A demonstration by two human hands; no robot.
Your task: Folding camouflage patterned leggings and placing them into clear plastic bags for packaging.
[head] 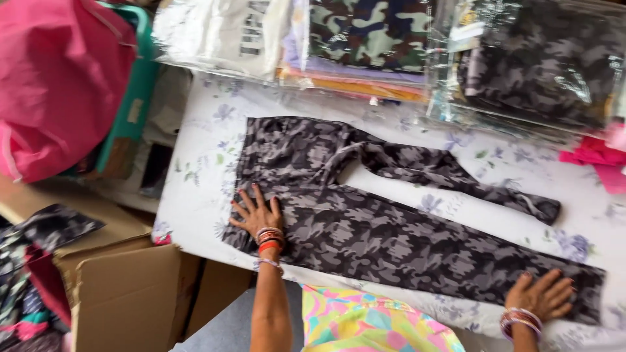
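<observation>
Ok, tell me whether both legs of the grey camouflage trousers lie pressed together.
No: the grey camouflage trousers lie with legs splayed apart.

- Grey camouflage leggings [391,228] lie spread across the middle of the floral-sheeted table [195,195], covering most of its near half.
- Bare sheet shows in the wedge between the two legs and along the left edge, both open to a hand.
- Stacks of bagged garments [404,45] crowd the far edge, blocking reach there.
- Pink cloth pieces [596,156] sit at the right edge.
- An open cardboard box [124,287] stands just left of the table's near corner.
- A pink bag [59,85] fills the far left.
</observation>
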